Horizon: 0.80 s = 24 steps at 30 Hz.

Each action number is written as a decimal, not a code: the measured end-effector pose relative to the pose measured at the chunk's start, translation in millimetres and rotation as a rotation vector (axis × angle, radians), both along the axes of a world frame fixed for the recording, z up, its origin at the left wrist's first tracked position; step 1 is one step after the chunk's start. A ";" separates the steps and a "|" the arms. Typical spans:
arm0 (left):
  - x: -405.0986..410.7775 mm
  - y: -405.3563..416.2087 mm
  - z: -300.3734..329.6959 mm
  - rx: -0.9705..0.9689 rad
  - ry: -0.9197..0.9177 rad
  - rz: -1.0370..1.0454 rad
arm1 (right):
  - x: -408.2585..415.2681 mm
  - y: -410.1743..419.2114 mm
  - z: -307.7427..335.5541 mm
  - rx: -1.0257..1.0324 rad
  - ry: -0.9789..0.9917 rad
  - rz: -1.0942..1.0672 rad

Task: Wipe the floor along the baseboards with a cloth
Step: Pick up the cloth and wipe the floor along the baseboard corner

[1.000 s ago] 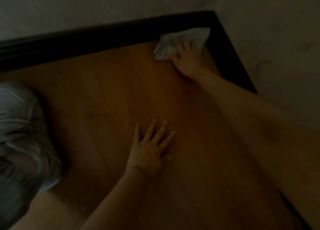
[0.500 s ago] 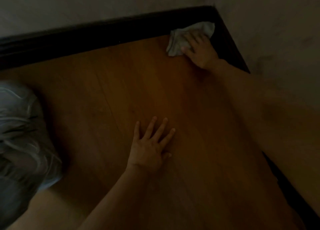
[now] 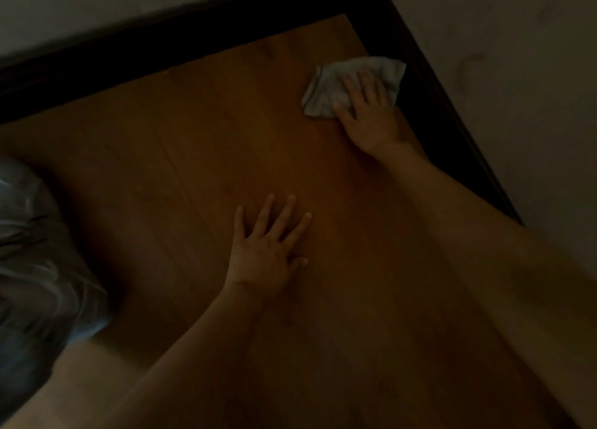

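Observation:
A crumpled pale cloth [image 3: 326, 89] lies on the brown wooden floor [image 3: 210, 131] against the dark right baseboard [image 3: 452, 131], a short way down from the room's corner. My right hand [image 3: 368, 115] presses flat on the cloth with straight fingers. Flat on the floor in the middle of the view rests my left hand [image 3: 268, 251], fingers spread, holding nothing. A second dark baseboard [image 3: 161, 37] runs along the far wall and meets the right one at the corner.
Pale walls [image 3: 517, 73] rise above both baseboards. My knee in light patterned fabric [image 3: 35, 267] rests on the floor at the left edge. The room is dim.
My right hand has drawn the cloth back out of the corner, toward me along the right baseboard. My left hand has stayed planted on the floor.

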State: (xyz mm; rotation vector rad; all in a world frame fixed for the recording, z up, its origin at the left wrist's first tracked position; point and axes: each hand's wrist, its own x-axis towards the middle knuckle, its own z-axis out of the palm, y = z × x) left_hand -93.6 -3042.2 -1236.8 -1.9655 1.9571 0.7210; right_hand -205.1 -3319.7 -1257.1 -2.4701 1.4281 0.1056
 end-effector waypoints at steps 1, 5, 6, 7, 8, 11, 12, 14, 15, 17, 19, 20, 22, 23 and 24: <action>-0.3 -0.1 -0.1 -0.003 -0.007 -0.003 | -4.0 -0.1 -1.0 0.012 -0.010 -0.014; 0.6 1.5 0.8 -0.018 -0.018 -0.016 | -88.5 82.2 -0.7 -0.080 -0.073 -0.112; 0.5 2.0 0.8 -0.021 -0.021 -0.016 | -110.6 110.4 -0.1 -0.080 -0.071 -0.160; 0.2 2.0 0.3 -0.022 -0.022 -0.015 | -125.1 129.1 0.2 -0.078 -0.067 -0.210; 0.2 1.7 -0.1 -0.024 -0.023 -0.014 | -130.4 134.8 -0.2 -0.067 -0.060 -0.244; 2.0 1.4 -1.8 -0.029 -0.021 -0.009 | -102.7 100.9 0.9 -0.046 -0.051 -0.196; 1.6 2.2 -2.9 -0.031 -0.020 -0.004 | -89.1 86.2 1.6 -0.039 -0.050 -0.156; 1.6 2.2 -4.7 -0.045 -0.022 0.002 | -71.9 65.8 2.7 0.004 -0.065 -0.120; 1.7 1.4 -4.6 -0.043 -0.025 -0.005 | -73.7 64.1 1.9 0.010 -0.075 -0.114; 1.0 1.1 -2.7 -0.025 -0.030 -0.013 | -96.1 81.3 4.1 -0.019 -0.090 -0.115; 1.3 2.5 -3.9 -0.046 -0.016 -0.004 | -130.2 116.4 5.8 -0.054 -0.088 -0.167; 1.4 2.8 -5.1 -0.070 -0.008 0.001 | -146.5 135.8 7.8 -0.054 -0.078 -0.223; 1.8 2.4 -5.3 -0.085 0.002 0.009 | -164.2 166.9 10.5 -0.029 -0.049 -0.353; 1.4 2.3 -3.8 -0.070 -0.006 0.003 | -162.7 174.1 10.9 -0.005 -0.032 -0.413; 1.1 2.3 -3.2 -0.055 -0.018 -0.004 | -154.5 174.3 12.2 0.011 -0.018 -0.448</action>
